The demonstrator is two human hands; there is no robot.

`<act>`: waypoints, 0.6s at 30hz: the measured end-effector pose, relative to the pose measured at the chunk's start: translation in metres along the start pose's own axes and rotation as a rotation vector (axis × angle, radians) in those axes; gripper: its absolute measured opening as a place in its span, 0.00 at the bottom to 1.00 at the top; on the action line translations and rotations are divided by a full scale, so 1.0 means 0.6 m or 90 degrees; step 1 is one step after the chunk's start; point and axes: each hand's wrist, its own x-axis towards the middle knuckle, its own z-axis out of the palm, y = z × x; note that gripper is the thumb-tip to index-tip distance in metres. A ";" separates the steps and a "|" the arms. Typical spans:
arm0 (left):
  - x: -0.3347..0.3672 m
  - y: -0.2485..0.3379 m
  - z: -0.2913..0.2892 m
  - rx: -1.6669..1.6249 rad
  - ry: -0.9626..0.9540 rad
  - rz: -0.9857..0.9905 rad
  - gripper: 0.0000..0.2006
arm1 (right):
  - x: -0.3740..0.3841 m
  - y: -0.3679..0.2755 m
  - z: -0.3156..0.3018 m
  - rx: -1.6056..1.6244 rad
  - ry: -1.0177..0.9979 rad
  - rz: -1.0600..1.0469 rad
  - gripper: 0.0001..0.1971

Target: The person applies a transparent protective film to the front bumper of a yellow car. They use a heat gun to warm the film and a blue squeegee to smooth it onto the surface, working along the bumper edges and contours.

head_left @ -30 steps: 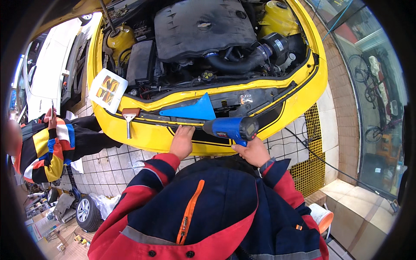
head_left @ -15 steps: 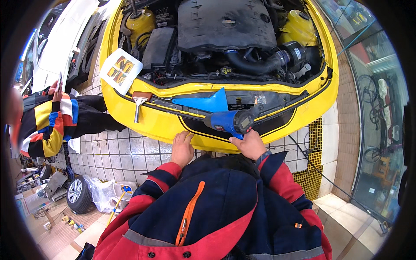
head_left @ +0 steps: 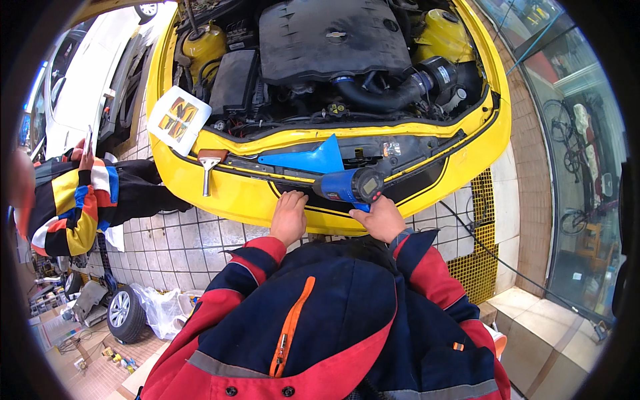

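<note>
My right hand (head_left: pixel 387 219) is closed around the handle of a blue and dark heat gun (head_left: pixel 343 187) with a small display at its rear. Its nozzle points left, low over the glossy black strip (head_left: pixel 417 190) on the front of a yellow car (head_left: pixel 207 187). My left hand (head_left: pixel 289 217) rests with its fingertips on the strip's left part, knuckles slightly bent, and nothing shows in it. On the car's front edge lie a blue triangular squeegee (head_left: pixel 307 157) and, farther left, a brown-headed scraper or brush (head_left: pixel 208 167) with a metal handle.
The engine bay (head_left: pixel 333 53) stands uncovered ahead. A white card (head_left: pixel 180 120) with pictured yellow shapes lies on the left fender. At left stands a person (head_left: pixel 80 193) in a multicoloured jacket, holding a phone. A wheel (head_left: pixel 125 313) lies lower left; a dark cable (head_left: pixel 493 247) crosses the floor at right.
My left hand has shifted slightly right and up, its fingers now farther onto the black strip. The heat gun has stayed nearly in place, its rear display turned more toward view. The view has shifted a little.
</note>
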 end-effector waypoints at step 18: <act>0.088 0.005 0.028 0.078 -0.075 0.046 0.13 | -0.176 0.105 -0.098 0.442 0.172 0.261 0.17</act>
